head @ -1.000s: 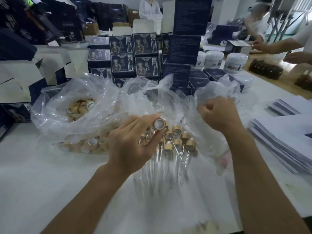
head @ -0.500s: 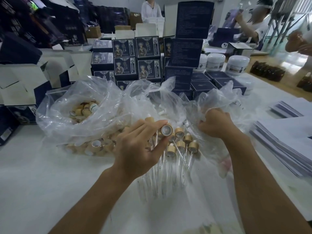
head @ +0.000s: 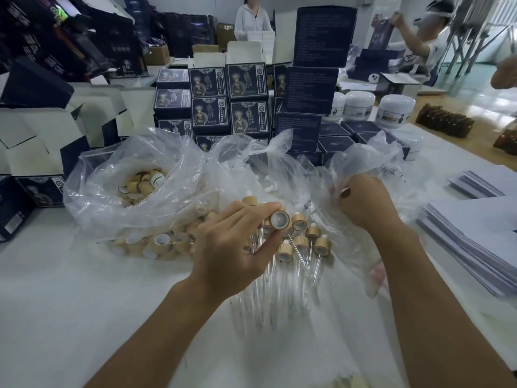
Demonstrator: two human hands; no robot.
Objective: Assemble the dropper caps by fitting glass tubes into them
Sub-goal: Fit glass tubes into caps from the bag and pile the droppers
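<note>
My left hand (head: 235, 245) pinches a wooden dropper cap (head: 279, 220) between thumb and fingertips, its open white-lined end facing me. Just right of it lie several assembled caps with glass tubes (head: 300, 242) on the white table (head: 70, 303). Loose clear glass tubes (head: 268, 301) lie below my left hand. A clear plastic bag (head: 134, 191) at the left holds several loose wooden caps (head: 145, 182). My right hand (head: 363, 203) is curled inside another clear plastic bag (head: 372, 158), gripping its film; whatever else it holds is hidden.
Dark blue product boxes (head: 229, 99) are stacked behind the bags. White jars (head: 394, 110) and brown bottles (head: 444, 121) stand at the back right. Stacks of white paper sheets (head: 475, 247) lie at the right. Folded cartons (head: 42, 141) sit at the left. Other people work beyond.
My left hand keeps pinching the cap and has barely shifted. My right hand has stayed in the right bag, turning slightly so its thumb shows. A person's arm at the far right has withdrawn.
</note>
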